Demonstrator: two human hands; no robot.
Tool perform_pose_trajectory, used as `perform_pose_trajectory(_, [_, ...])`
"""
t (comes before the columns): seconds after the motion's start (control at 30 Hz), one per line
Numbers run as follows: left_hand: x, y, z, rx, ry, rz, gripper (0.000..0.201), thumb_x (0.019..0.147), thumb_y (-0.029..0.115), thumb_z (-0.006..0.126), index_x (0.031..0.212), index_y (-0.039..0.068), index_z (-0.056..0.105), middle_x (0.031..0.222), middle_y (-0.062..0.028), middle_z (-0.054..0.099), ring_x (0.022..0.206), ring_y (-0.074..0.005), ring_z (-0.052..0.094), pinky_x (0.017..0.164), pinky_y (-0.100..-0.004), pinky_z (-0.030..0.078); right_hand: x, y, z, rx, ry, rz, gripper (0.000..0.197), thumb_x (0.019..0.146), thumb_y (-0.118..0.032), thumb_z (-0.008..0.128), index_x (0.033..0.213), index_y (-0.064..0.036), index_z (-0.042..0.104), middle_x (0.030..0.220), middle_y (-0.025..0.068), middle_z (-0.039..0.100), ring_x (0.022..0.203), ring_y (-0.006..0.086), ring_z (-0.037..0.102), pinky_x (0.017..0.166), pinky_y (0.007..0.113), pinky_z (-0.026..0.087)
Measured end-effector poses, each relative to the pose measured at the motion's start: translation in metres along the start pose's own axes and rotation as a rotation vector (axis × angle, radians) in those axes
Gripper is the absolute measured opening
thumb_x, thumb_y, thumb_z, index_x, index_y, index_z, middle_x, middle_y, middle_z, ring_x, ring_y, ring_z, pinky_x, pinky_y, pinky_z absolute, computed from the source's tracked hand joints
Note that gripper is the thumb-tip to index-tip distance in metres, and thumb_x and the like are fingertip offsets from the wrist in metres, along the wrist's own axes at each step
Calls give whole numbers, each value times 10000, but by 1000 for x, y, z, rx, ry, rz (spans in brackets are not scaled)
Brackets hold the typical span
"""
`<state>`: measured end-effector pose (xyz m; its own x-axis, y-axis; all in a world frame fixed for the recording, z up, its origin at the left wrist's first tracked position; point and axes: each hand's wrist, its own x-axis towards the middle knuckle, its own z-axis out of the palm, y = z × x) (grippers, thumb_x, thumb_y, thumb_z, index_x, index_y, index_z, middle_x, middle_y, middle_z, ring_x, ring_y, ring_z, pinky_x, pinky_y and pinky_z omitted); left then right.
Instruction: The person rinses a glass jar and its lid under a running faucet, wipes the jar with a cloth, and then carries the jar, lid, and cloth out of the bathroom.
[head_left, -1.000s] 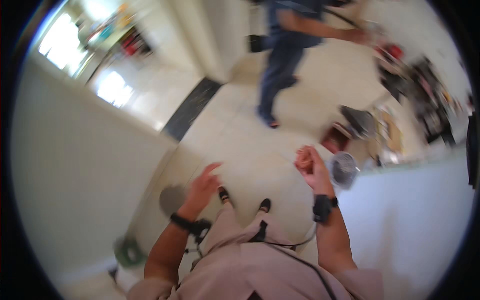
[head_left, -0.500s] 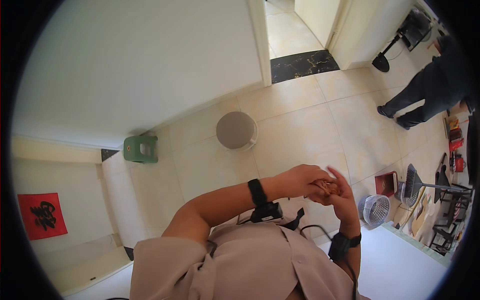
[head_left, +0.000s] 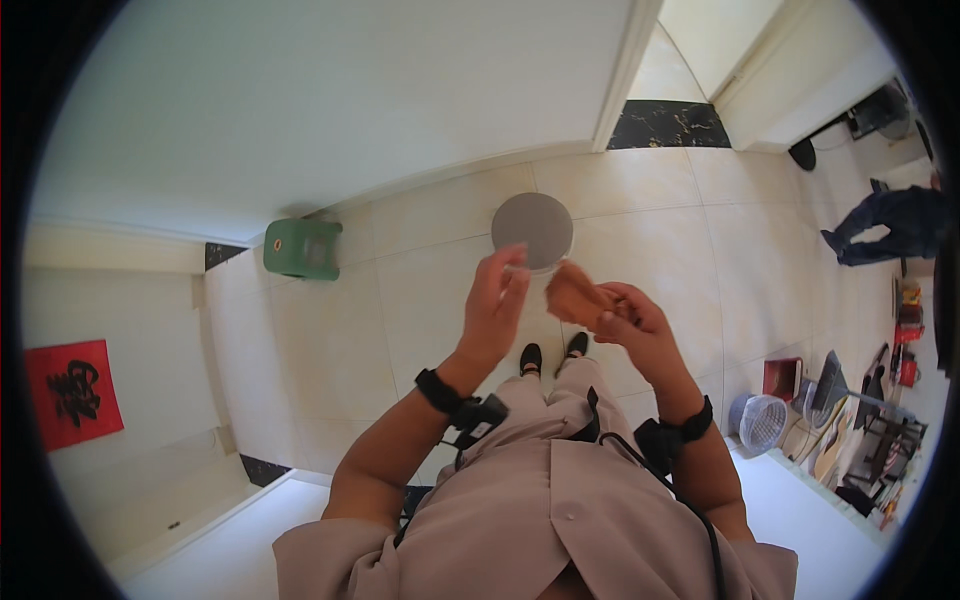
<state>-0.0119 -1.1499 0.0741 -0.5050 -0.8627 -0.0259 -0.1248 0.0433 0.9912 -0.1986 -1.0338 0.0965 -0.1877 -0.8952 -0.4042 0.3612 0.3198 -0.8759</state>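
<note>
My right hand (head_left: 632, 312) pinches one end of a limp, crumpled orange-brown piece (head_left: 575, 293), soft like thin cloth; its exact kind I cannot tell. The piece hangs out toward the left, slightly blurred, over the floor in front of me. My left hand (head_left: 494, 300) is raised beside it with the fingers apart and nothing in them, not touching the piece. Beyond the hands stands a round stool with a grey top (head_left: 530, 230), partly covered by my left fingertips. Black straps with small boxes sit on both wrists.
A green plastic stool (head_left: 302, 249) stands by the wall at the left. On the right are a plastic waste basket (head_left: 760, 421), a dark red box (head_left: 782, 379) and a broom (head_left: 829, 385). Another person's dark trouser legs (head_left: 885, 226) are at the far right, near a doorway.
My hands were clasped together at the right and have come apart; the left hand let go and moved left. The crumpled piece now hangs stretched from my right hand. The view has shifted.
</note>
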Motion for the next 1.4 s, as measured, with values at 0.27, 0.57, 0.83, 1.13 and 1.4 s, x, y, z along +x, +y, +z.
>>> perform_pose_trajectory(0.27, [45,63,73,14,-406,469,395,920,198,523,1268,19,468,1238,-142,509,1115,-245,515,956,-335,411,50,58,7,286,-271,50,352,860,-82,558,1203,-17,516,1042,78,599,920,158,589,760,304,501])
perform_pose_trajectory(0.57, [92,37,8,302,-482,592,318,907,144,552,1200,21,527,1185,-160,554,1058,-309,561,911,-379,451,14,5,22,504,-116,-52,366,809,5,477,1174,-11,499,923,74,618,812,155,605,701,292,489])
perform_pose_trajectory(0.83, [74,19,-41,-227,-1181,-196,436,897,113,628,1269,-17,441,1079,-70,563,968,-141,557,829,-278,471,-12,39,119,719,417,-339,306,812,-160,713,1043,-38,553,917,29,592,807,102,572,716,237,474])
perform_pose_trajectory(1.13, [29,15,-73,91,-1564,-262,226,906,127,624,1081,-15,599,924,-25,619,830,-73,563,725,-218,469,-87,115,222,591,1014,-230,184,798,-90,676,952,-26,600,802,-2,603,693,70,552,613,190,443])
perform_pose_trajectory(1.4, [-46,-3,-100,160,-1888,-279,357,896,119,628,1216,8,515,1011,-42,593,905,-90,551,786,-220,473,-123,181,320,843,1266,-461,331,822,-67,605,1144,3,586,998,57,638,822,88,579,716,209,473])
